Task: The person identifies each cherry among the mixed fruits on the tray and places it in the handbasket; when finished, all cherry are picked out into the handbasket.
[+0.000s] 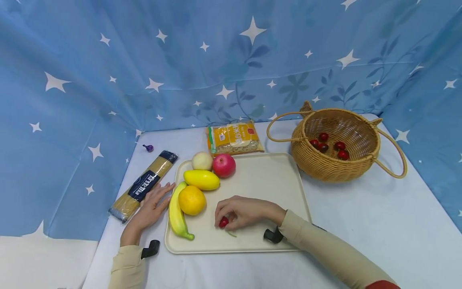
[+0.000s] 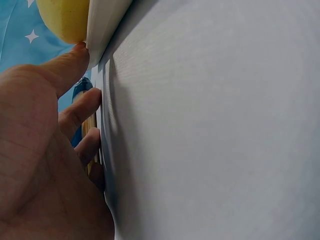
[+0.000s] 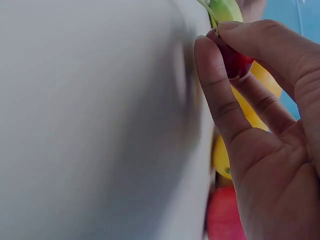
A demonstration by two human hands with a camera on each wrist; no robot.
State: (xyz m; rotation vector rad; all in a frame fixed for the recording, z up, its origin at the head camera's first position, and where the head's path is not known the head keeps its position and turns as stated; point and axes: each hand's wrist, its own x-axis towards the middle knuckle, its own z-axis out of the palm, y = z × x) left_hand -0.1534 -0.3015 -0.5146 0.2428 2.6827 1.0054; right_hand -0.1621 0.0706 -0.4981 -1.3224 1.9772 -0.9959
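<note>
My right hand (image 1: 242, 212) pinches a dark red cherry (image 1: 223, 222) between thumb and fingers, low over the front part of the cream tray (image 1: 267, 180). Its thin green stem shows in the right wrist view. My left hand (image 1: 151, 206) rests with fingers spread at the tray's left edge, the thumb close beside a banana (image 1: 175, 212). An orange (image 1: 192, 200), a yellow mango-like fruit (image 1: 202, 180), a pale round fruit (image 1: 202, 161) and a pinkish-red round fruit (image 1: 224, 165) sit together in the tray's left half.
A wicker basket (image 1: 332, 170) with two loop handles stands at the back right, several cherries (image 1: 339, 146) inside. Behind the tray lies a yellow food bag (image 1: 236, 138). A spaghetti packet (image 1: 144, 185) lies left of the tray, under the left fingers in the head view; a small purple-wrapped candy (image 1: 148, 148) is beyond it.
</note>
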